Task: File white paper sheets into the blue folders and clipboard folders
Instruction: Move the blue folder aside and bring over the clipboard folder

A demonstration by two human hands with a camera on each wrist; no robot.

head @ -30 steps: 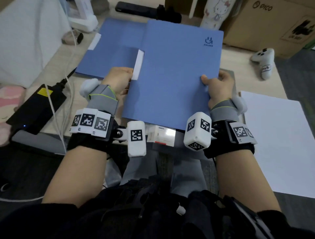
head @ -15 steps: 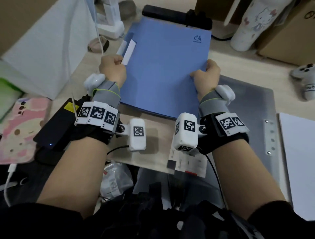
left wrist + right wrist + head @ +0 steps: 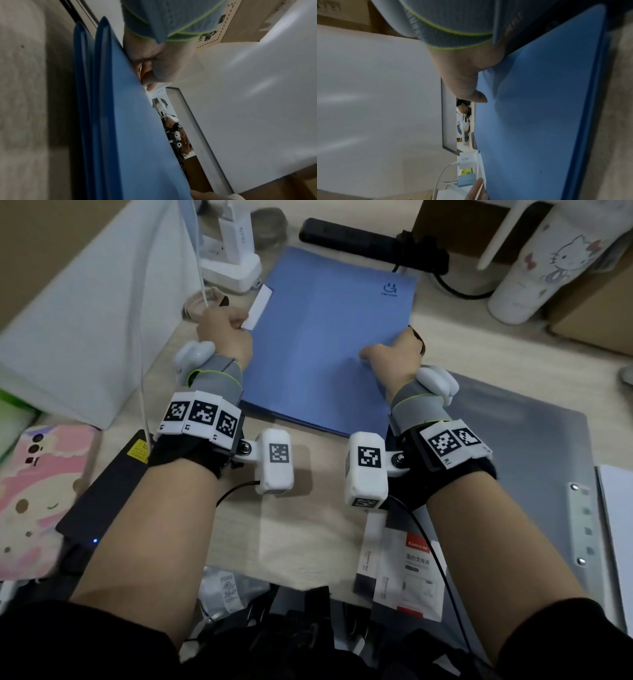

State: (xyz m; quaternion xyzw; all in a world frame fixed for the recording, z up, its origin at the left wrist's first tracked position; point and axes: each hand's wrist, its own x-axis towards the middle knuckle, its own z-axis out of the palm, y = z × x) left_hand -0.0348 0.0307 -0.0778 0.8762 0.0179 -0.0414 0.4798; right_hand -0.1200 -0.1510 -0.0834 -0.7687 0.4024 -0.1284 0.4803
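Note:
A blue folder (image 3: 325, 337) lies on the wooden desk, on top of a second blue folder whose edge shows in the left wrist view (image 3: 82, 81). My left hand (image 3: 226, 333) grips the top folder's left edge beside its white tab (image 3: 259, 308). My right hand (image 3: 394, 354) holds the right edge, thumb (image 3: 471, 92) on the cover and fingers underneath. A grey clipboard folder (image 3: 524, 440) lies to the right, partly under my right wrist. White paper sheets (image 3: 616, 508) show at the far right edge.
A white charger stand (image 3: 233, 251) and black power strip (image 3: 370, 241) sit behind the folder. A cartoon-cat bottle (image 3: 548, 265) and cardboard box (image 3: 596, 313) stand back right. A white panel (image 3: 96, 320), black adapter (image 3: 113, 491) and pink phone case (image 3: 37, 491) lie left; a leaflet (image 3: 404, 570) near.
Both hands have carried the blue folder away and to the left, squaring it on top of the other blue folder. The grey clipboard folder beneath it has come into view.

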